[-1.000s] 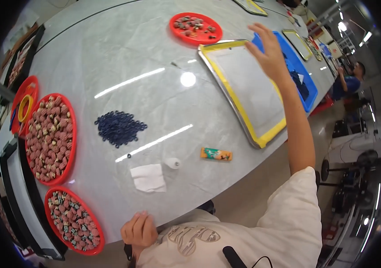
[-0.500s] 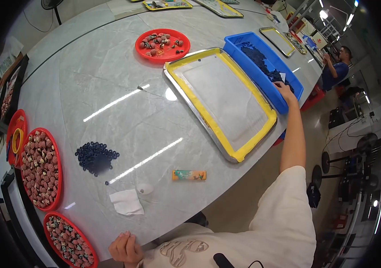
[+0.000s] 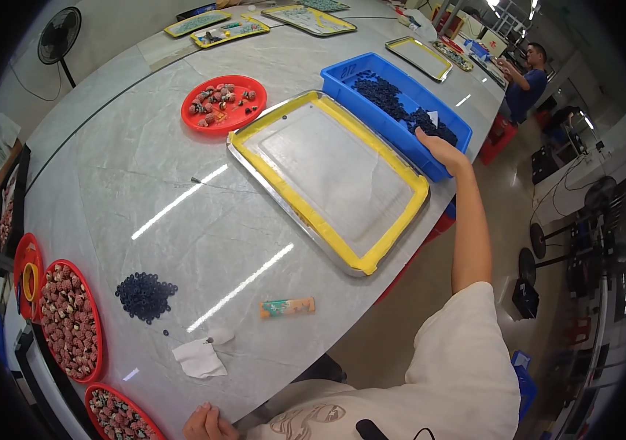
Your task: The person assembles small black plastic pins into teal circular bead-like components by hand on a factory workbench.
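My right hand (image 3: 441, 152) reaches over the near side of the blue plastic bin (image 3: 401, 136), its fingers stretched out against the small dark blue pieces (image 3: 383, 95) inside. The undersides of those fingers are hidden, and no piece shows clearly gripped. At the table's near edge my left hand (image 3: 209, 423) rests with its fingers curled in and nothing visible in them. A metal tray (image 3: 328, 165) with a yellow border lies next to the bin, with one tiny dark piece on it. To the left sits a pile of small dark blue rings (image 3: 144, 296).
A red plate (image 3: 210, 126) with a few pink, raspberry-like pieces stands beyond the tray. Fuller red plates (image 3: 99, 345) line the left edge. A small orange-and-teal packet (image 3: 287, 307) and a white tissue (image 3: 199, 358) lie nearby. A person (image 3: 529, 84) sits at the far right.
The whole view has shifted, bringing more of the far table and the fan into sight. My right hand stays at the bin, its fingers now more stretched out; my left hand remains curled.
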Motion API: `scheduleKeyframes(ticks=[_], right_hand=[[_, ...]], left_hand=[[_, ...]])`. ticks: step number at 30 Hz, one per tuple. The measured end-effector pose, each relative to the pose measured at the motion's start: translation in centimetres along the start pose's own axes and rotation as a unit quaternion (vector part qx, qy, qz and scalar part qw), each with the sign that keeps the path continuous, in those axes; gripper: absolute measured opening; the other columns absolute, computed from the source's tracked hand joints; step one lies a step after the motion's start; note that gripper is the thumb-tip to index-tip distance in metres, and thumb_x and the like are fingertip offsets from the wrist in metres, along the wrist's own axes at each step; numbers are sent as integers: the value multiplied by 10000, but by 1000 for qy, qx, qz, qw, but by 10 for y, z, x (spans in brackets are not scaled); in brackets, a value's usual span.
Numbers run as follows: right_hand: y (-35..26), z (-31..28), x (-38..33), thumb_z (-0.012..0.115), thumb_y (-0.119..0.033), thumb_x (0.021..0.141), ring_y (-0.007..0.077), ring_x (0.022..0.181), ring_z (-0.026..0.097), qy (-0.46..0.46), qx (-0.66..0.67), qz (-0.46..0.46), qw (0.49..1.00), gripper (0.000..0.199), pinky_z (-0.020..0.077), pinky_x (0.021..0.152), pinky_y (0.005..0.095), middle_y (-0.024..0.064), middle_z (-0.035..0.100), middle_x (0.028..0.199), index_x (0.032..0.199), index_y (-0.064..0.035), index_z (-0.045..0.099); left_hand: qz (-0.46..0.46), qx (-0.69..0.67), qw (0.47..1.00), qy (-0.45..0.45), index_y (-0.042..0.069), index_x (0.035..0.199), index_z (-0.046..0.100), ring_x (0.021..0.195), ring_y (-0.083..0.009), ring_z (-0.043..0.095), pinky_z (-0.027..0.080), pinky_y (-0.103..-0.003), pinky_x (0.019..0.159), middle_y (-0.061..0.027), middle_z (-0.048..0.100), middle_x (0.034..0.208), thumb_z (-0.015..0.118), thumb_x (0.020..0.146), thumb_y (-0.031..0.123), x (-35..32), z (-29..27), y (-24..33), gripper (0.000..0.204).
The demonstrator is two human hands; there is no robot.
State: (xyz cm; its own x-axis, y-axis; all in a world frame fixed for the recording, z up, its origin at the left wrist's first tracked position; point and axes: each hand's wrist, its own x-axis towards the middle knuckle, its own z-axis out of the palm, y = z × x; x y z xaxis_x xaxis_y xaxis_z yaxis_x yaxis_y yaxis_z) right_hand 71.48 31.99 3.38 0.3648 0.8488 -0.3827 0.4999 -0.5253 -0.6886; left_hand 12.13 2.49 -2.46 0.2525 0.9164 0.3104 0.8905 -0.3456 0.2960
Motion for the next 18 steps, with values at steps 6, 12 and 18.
scheduleKeyframes(ticks=[6,12,18], right_hand=[[-10,10,-7,370,-531,892,257,1245,361,33,-16,20,999,630,250,1026,338,147,414,1336,1259,-31,475],[1,0,8,482,-440,871,243,1146,458,27,-8,27,999,533,332,957,330,160,502,1243,1153,7,554],[4,-4,19,597,-356,822,221,894,578,76,-57,28,995,457,434,790,332,159,622,1011,1019,56,612]], left_hand=[[-17,7,1000,-12,11,913,600,747,-399,596,501,-451,679,-233,612,890,568,682,37,0,-1,1,235],[-14,18,1000,10,2,926,592,761,-398,597,501,-455,689,-227,614,891,566,707,31,-1,0,3,223],[-7,32,999,37,17,933,594,772,-384,601,503,-450,689,-213,616,899,571,706,31,-1,2,5,229]])
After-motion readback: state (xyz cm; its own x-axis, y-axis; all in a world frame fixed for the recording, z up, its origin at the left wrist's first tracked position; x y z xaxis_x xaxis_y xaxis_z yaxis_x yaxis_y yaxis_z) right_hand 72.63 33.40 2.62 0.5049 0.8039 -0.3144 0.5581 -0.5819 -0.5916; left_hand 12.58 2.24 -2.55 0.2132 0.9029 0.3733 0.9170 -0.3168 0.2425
